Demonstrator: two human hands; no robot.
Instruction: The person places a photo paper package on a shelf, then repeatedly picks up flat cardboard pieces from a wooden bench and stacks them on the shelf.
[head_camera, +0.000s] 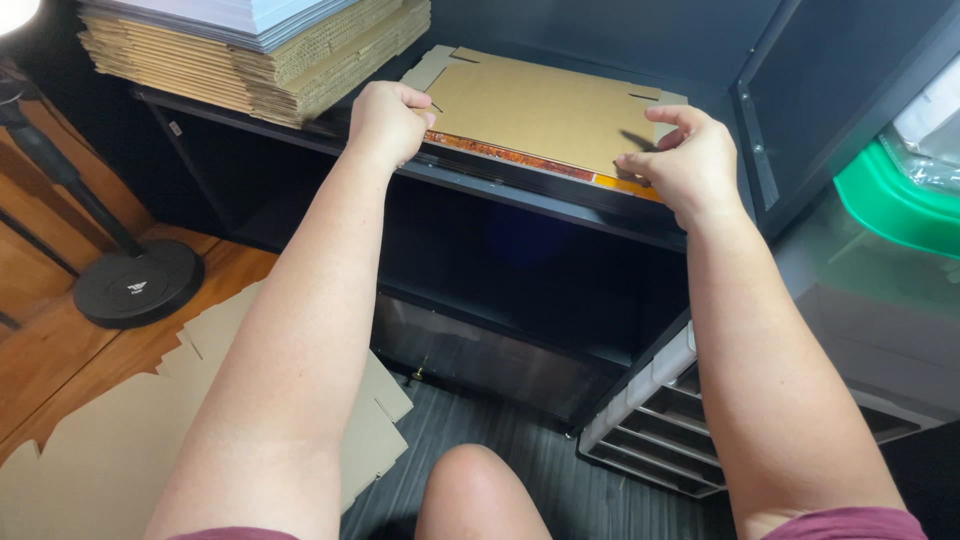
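The left hand (388, 120) holds a closed grip on the near left edge of the cardboard sheet (535, 105). The right hand (685, 160) pinches its near right edge. The sheet lies flat on the black shelf (520, 190), beside a cardboard stack (250, 60).

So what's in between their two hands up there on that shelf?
In the head view, only the flat cardboard sheet spans the stretch between the left hand and the right hand; each grips its near edge.
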